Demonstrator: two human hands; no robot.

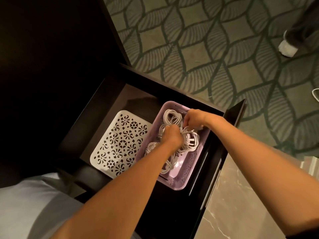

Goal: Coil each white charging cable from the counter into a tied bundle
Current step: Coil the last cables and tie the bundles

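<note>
The fingertips are mostly hidden, since both hands are seen from the back, buried in the pile. The left hand (171, 135) has its fingers curled down tight around the white cable bundles (173, 118), and the right hand (193, 119) looks like it's pinching a loop of the same pile, though the fingers themselves are hard to make out. Some bundles vanish under the left forearm, so counting them isn't really possible.

The bundles all sit in a lilac basket (189, 163) with perforated walls, inside an open dark drawer (110, 94). The drawer's back corner is just shadow. The marble-look table (241, 195) shows at the lower right, cut off by the frame, and the floor is a green carpet (207, 40) with a leaf pattern.

Just beside the basket on its left lies a white cut-out tray (119, 144), flat in the drawer. Up at the top right there's a white thing (287, 48) on the carpet under something dark, too blurry to name. Grey fabric (25, 204) fills the lower left corner.
</note>
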